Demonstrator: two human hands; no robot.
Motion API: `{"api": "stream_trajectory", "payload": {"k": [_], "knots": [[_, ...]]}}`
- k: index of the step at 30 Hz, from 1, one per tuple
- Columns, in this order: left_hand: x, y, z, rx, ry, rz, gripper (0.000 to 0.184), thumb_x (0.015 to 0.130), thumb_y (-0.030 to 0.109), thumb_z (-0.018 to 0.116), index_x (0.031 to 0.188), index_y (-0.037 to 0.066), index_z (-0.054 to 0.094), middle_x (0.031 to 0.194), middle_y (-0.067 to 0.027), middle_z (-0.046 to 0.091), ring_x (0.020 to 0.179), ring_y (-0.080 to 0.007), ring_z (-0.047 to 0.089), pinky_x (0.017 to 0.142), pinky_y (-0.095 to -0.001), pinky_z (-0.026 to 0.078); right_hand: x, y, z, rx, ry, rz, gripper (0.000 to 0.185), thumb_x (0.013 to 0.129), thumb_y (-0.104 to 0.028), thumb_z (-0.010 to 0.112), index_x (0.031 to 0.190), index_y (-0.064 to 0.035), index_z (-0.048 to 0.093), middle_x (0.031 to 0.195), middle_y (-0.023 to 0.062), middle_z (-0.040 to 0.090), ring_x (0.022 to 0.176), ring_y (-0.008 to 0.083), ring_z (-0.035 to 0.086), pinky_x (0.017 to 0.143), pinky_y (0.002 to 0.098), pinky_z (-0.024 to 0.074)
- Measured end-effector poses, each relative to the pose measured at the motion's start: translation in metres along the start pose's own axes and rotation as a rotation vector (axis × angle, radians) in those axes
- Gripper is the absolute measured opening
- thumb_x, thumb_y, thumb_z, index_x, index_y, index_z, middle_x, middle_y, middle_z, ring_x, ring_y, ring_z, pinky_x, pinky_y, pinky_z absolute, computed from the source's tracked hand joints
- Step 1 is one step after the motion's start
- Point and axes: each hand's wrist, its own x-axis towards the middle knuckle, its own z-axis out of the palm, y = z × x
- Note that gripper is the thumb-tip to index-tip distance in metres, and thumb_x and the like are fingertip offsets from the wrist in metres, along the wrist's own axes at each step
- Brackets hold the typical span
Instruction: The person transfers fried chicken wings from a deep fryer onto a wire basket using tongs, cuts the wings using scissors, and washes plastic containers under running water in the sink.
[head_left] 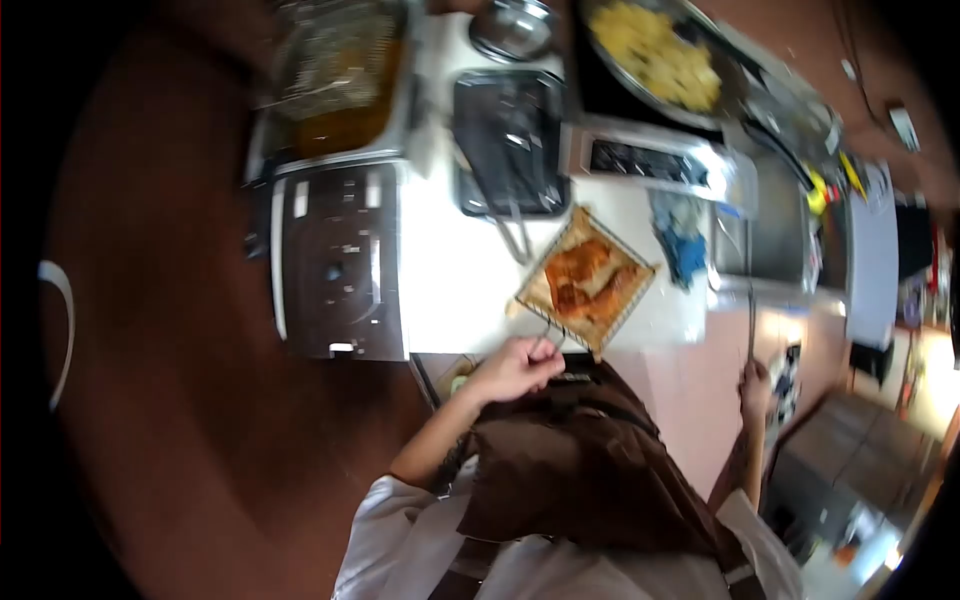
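Observation:
My left hand [518, 370] is closed around the handle of a small square wire basket [634, 305] at the counter's front edge. Inside, on brown paper, lie golden-brown fried pieces [578, 265], too blurred to name exactly. My right hand [756, 388], out to the right and lower, has its fingers wrapped round a long thin metal utensil [752, 315]. That utensil points up toward the sink; its far end is blurred. Tongs [512, 225] rest across a black tray [510, 100] beyond the basket.
A deep fryer [400, 120] with a wire basket and brown oil stands at the back left. Yellow food fills a large pan [660, 55] at the back. A blue cloth [685, 250] lies near the sink [775, 240]. The white counter [450, 290] extends beneath the basket.

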Motion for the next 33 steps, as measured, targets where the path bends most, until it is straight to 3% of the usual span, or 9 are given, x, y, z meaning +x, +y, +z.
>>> {"api": "stream_trajectory", "payload": {"k": [5,11,16,18,20,25,26,30,33], "knots": [[0.070,-0.013,0.027,0.042,-0.110,-0.076,0.014,0.096,0.015,0.060,0.092,0.002,0.060,0.061,0.0007,0.056,0.050,-0.0071,0.051,0.047,-0.0226,0.040,-0.027,-0.001,0.007,0.096,0.099,0.123,0.031,0.099,-0.022,0.052,0.122,-0.0017,0.057,0.073,-0.0007,0.052,0.051,0.0067,0.046,0.044,0.0223,0.0360],[0.108,-0.034,0.042,0.030,-0.048,-0.216,0.017,0.096,0.017,0.061,0.095,0.001,0.061,0.064,-0.0008,0.057,0.053,-0.0076,0.053,0.047,-0.0229,0.041,-0.044,0.000,0.026,0.340,0.095,0.145,0.029,0.098,-0.019,0.052,0.118,0.0005,0.057,0.075,0.0029,0.055,0.051,0.0099,0.049,0.045,0.0235,0.0376],[0.104,-0.020,0.062,0.059,0.180,-0.211,0.025,0.094,0.021,0.064,0.108,0.000,0.062,0.066,-0.0031,0.058,0.060,-0.0115,0.056,0.055,-0.0264,0.047,-0.031,-0.021,0.041,0.687,0.006,0.174,0.026,0.100,-0.017,0.048,0.117,0.0016,0.055,0.074,0.0035,0.056,0.049,0.0107,0.048,0.045,0.0238,0.0381],[0.086,-0.002,0.053,0.712,0.258,-0.095,0.034,0.090,0.024,0.069,0.113,0.000,0.062,0.066,-0.0063,0.058,0.060,-0.0139,0.055,0.056,-0.0292,0.047,-0.031,-0.024,0.043,0.642,-0.088,0.166,0.029,0.101,-0.021,0.047,0.117,0.0007,0.057,0.070,0.0030,0.054,0.049,0.0099,0.048,0.045,0.0229,0.0366],[0.067,0.007,0.048,0.733,0.376,-0.027,0.037,0.086,0.021,0.073,0.115,0.001,0.062,0.063,-0.0056,0.052,0.057,-0.0132,0.049,0.056,-0.0290,0.044,-0.038,-0.045,0.047,0.661,-0.169,0.164,0.032,0.101,-0.023,0.047,0.118,0.0006,0.058,0.068,0.0026,0.053,0.049,0.0097,0.048,0.045,0.0224,0.0357],[0.042,0.036,0.030,0.752,0.474,0.218,0.017,0.088,0.005,0.067,0.105,0.002,0.064,0.068,0.0036,0.042,0.062,-0.0058,0.039,0.055,-0.0216,0.033,-0.051,-0.082,0.052,0.784,-0.298,0.121,0.035,0.099,-0.025,0.048,0.119,0.0028,0.058,0.069,0.0033,0.053,0.049,0.0106,0.045,0.045,0.0231,0.0339],[0.041,0.048,0.029,0.734,0.515,0.207,0.017,0.084,0.005,0.070,0.100,0.000,0.066,0.071,-0.0029,0.051,0.060,-0.0110,0.044,0.053,-0.0250,0.037,-0.054,-0.086,0.050,0.790,-0.328,0.098,0.035,0.099,-0.025,0.049,0.118,0.0030,0.058,0.069,0.0033,0.053,0.049,0.0104,0.046,0.045,0.0230,0.0338],[0.032,0.064,0.015,0.568,0.650,0.286,0.014,0.088,0.002,0.067,0.102,0.001,0.066,0.074,0.0041,0.049,0.066,-0.0040,0.042,0.057,-0.0191,0.035,-0.064,-0.100,0.043,0.771,-0.407,0.015,0.036,0.099,-0.026,0.049,0.117,0.0033,0.059,0.069,0.0033,0.053,0.049,0.0098,0.046,0.044,0.0224,0.0331],[0.017,0.062,-0.013,0.345,0.778,0.332,0.011,0.093,0.007,0.063,0.102,0.000,0.066,0.077,0.0068,0.050,0.066,-0.0022,0.040,0.060,-0.0174,0.032,-0.075,-0.110,0.041,0.732,-0.412,-0.051,0.036,0.099,-0.027,0.049,0.116,0.0034,0.059,0.070,0.0037,0.054,0.049,0.0091,0.045,0.043,0.0220,0.0322]]}}
